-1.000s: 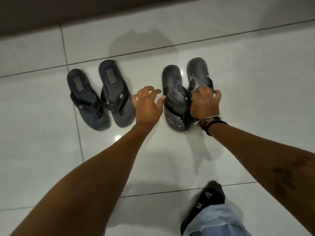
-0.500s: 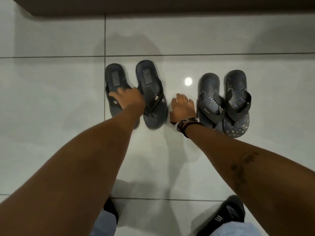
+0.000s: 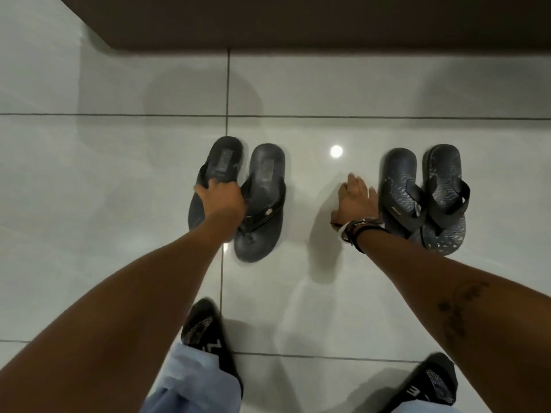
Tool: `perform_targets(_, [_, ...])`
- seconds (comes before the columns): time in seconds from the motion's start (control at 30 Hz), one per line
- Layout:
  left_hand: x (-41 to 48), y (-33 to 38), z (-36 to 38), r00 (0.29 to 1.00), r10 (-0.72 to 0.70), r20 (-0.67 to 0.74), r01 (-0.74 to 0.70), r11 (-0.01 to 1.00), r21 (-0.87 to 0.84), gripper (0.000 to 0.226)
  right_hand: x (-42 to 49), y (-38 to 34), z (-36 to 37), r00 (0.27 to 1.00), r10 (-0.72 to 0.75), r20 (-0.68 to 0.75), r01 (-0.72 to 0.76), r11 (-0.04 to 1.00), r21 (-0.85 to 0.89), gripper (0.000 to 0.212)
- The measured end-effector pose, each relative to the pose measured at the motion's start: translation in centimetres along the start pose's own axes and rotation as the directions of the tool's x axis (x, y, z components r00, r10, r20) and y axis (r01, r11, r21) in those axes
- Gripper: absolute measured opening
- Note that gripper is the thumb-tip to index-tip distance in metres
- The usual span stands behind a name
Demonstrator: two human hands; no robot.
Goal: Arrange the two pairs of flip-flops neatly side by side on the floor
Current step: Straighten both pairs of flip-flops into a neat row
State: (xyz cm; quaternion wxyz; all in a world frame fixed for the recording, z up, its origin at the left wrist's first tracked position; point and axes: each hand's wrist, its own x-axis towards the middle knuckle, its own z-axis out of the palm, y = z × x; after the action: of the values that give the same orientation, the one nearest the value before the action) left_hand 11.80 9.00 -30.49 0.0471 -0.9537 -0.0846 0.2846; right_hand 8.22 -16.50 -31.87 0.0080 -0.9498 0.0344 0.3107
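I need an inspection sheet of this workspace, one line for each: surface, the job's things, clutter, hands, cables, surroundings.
Surface: glossy pale tiled floor with dark grout lines and a bright lamp reflection.
Job's things: plain dark pair on the left, its left sandal tilted and gripped; wave-patterned pair on the right, lying flat and close together.
Clutter: nothing seen.
Hands: left hand closed on the left sandal's strap area; right hand open, flat beside the patterned pair, with bands on its wrist.
Cables: nothing seen.
Surroundings: dark brown base along the top; the person's two black socks and pale trouser cuffs at the bottom.
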Motion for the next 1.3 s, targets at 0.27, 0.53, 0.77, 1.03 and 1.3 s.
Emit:
perform_targets(0.27, [3.2,-7.3,0.3,0.986,-0.160,-0.036,0.157,0.984,-0.082,0.014,2.1,-5.6,3.4,0.985,-0.033,0.169,0.025,0.998,0.049,0.099])
perform_targets(0.53, [3.6,-7.9,2.0,0.987,-0.144,-0.068,0.133,0.981,-0.143,0.018,2.2,-5.0,6.0,0.993,-0.005,0.114,0.002,0.999,0.032,0.111])
perform_targets(0.77, [4.1,-7.9,1.6,0.981,-0.187,-0.055,0.179,0.976,-0.124,0.017,2.0,-4.8,5.9,0.993,-0.012,0.114,0.010,1.000,0.019,0.108])
perform_targets(1.03, [3.8,-5.8,1.4,0.934,-0.325,-0.151,0.312,0.945,-0.103,0.027,1.2,-1.9,2.2,0.992,0.011,0.125,-0.041,0.970,0.239,0.084])
perform_targets(1.3, [-2.7,13.9,3.9,0.945,0.313,-0.096,-0.327,0.923,-0.206,0.089,1.3,14.1,-0.1,0.867,0.477,-0.146,-0.446,0.872,0.202,0.055])
